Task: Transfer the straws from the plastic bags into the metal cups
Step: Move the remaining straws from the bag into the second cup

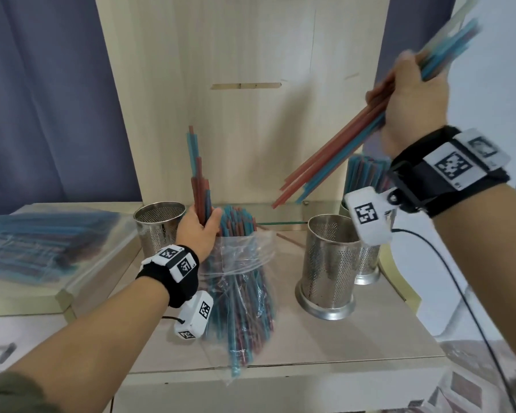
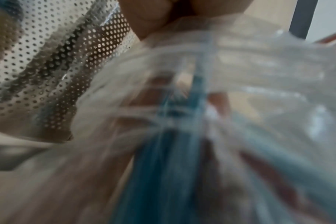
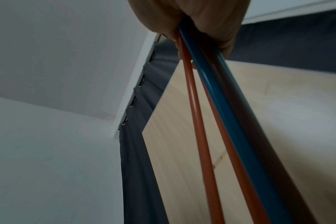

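Observation:
A clear plastic bag (image 1: 239, 263) of blue and red straws stands on the wooden counter, its open top upward. My left hand (image 1: 198, 226) grips a few straws (image 1: 198, 180) sticking up from the bag's mouth; the left wrist view shows the bag (image 2: 240, 75) blurred and close. My right hand (image 1: 411, 93) is raised at the upper right and grips a slanted bundle of red and blue straws (image 1: 334, 162), seen close as straws (image 3: 211, 121) in the right wrist view. An empty perforated metal cup (image 1: 329, 263) stands below that bundle.
Another empty perforated cup (image 1: 157, 228) stands left of the bag, also cup (image 2: 48, 68) in the left wrist view. A cup (image 1: 368, 257) filled with straws stands at the back right. A flat bag of straws (image 1: 42, 245) lies on the left ledge. A wooden panel (image 1: 239, 84) rises behind.

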{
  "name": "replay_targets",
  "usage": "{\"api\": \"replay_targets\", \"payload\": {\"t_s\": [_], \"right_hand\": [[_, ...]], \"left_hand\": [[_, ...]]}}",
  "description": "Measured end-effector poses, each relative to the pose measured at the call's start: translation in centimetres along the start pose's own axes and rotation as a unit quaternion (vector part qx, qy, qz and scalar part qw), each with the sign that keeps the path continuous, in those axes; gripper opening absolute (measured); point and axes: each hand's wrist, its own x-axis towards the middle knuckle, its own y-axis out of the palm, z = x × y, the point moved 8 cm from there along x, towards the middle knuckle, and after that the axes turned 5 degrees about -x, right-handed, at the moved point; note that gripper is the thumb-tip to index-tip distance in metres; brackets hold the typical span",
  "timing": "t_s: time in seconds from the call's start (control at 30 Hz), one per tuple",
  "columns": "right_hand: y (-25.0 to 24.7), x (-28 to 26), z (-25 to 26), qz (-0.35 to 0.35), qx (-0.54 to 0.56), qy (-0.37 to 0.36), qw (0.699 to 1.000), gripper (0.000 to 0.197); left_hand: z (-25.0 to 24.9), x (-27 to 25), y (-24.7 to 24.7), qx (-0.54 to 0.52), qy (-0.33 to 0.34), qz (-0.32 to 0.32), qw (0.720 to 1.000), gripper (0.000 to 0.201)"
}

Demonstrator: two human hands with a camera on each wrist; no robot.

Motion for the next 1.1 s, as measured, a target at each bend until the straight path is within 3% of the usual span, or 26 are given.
{"api": "replay_targets", "payload": {"t_s": [0.17, 0.33, 0.43, 0.57, 0.8, 0.97, 1.1], "right_hand": [[-2.9, 2.1, 3.5, 0.079, -0.097, -0.062, 0.99, 0.014], [-3.4, 0.6, 0.4, 0.142, -0.169, -0.02, 0.975, 0.012], [-3.2, -1.1, -3.1, 0.171, -0.153, 0.036, 0.973, 0.008], [-3.2, -2.0, -6.1, 0.155, -0.106, 0.092, 0.978, 0.013], [-2.9, -1.6, -6.6, 0.145, -0.098, 0.086, 0.981, 0.012], [-1.9, -4.2, -10.7, 0.244, -0.198, 0.123, 0.941, 0.016], [-2.5, -5.7, -12.4, 0.274, -0.293, 0.163, 0.901, 0.016]], "left_hand": [[-1.8, 1.7, -0.9, -0.043, 0.02, -0.035, 0.998, 0.02], [-5.0, 3.5, -1.8, -0.107, 0.051, -0.052, 0.992, 0.021], [-7.4, 4.1, -2.6, -0.136, 0.084, -0.068, 0.985, 0.015], [-10.0, 3.9, -3.1, -0.17, 0.112, -0.074, 0.976, 0.014], [-12.9, 3.4, -3.0, -0.179, 0.147, -0.068, 0.97, 0.014], [-14.7, 3.5, -3.2, -0.19, 0.155, -0.09, 0.965, 0.014], [-16.4, 3.4, -3.2, -0.23, 0.157, -0.11, 0.954, 0.013]]}}
